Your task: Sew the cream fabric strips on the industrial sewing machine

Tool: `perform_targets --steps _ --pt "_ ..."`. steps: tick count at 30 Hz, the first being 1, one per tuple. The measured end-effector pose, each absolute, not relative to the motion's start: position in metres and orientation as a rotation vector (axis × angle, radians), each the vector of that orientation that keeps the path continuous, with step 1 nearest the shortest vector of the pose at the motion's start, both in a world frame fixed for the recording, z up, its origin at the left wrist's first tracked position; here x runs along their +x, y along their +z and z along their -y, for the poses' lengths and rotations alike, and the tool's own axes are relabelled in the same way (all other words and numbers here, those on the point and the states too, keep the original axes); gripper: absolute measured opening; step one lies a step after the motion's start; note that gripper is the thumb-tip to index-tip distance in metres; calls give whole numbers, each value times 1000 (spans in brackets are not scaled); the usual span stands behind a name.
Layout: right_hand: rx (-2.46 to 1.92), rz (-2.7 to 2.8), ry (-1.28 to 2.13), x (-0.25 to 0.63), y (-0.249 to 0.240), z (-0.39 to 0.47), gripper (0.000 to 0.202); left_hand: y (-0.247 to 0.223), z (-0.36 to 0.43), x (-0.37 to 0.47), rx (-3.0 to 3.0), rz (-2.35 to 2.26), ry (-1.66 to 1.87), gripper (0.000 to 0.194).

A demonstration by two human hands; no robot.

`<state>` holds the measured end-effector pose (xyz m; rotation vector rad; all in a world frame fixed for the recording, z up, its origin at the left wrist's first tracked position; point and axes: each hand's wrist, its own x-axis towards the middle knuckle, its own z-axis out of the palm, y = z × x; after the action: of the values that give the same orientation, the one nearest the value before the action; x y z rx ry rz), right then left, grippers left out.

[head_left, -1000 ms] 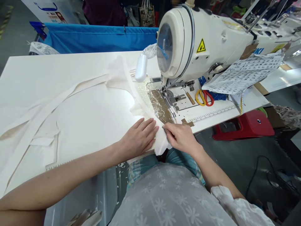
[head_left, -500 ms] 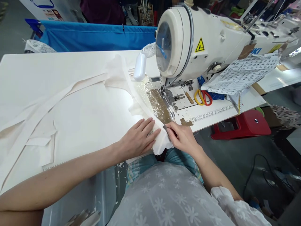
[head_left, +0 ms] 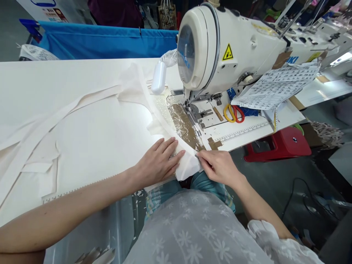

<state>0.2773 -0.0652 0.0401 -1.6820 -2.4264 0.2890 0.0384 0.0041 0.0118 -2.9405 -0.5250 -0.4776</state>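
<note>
My left hand [head_left: 161, 159] lies flat on the cream fabric strip [head_left: 165, 126] near the table's front edge, fingers stretched out. In my right hand [head_left: 220, 167], thumb and fingers pinch a small grey metal tool whose kind I cannot make out; most of it is hidden in the grip. Its tip is at the edge of the strip's near end, which hangs slightly over the table edge. From there the strip runs back past the left side of the white sewing machine [head_left: 233, 51] and curves away over the table to the left.
Scissors [head_left: 233, 113] with yellow and red handles and a wooden-handled tool [head_left: 217, 113] lie by the needle. A written sheet [head_left: 277, 86] hangs on the machine. A red stool [head_left: 286, 144] stands at right; a plastic bin [head_left: 123, 223] is below the table.
My right hand has shifted slightly outward and down, away from my left hand, along with the metal tool. My left hand keeps its place on the fabric. The view has turned slightly.
</note>
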Motion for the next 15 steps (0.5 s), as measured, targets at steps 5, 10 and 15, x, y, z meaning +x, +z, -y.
perform_targets --steps 5,10,15 --pt "-1741 2395 271 268 40 55 23 20 -16 34 -2952 611 -423 37" --pt "-1749 2391 171 245 29 34 22 20 -20 33 -2981 637 -476 38" --pt "-1742 2207 283 245 25 31 23 11 -14 33 -2987 631 -454 37"
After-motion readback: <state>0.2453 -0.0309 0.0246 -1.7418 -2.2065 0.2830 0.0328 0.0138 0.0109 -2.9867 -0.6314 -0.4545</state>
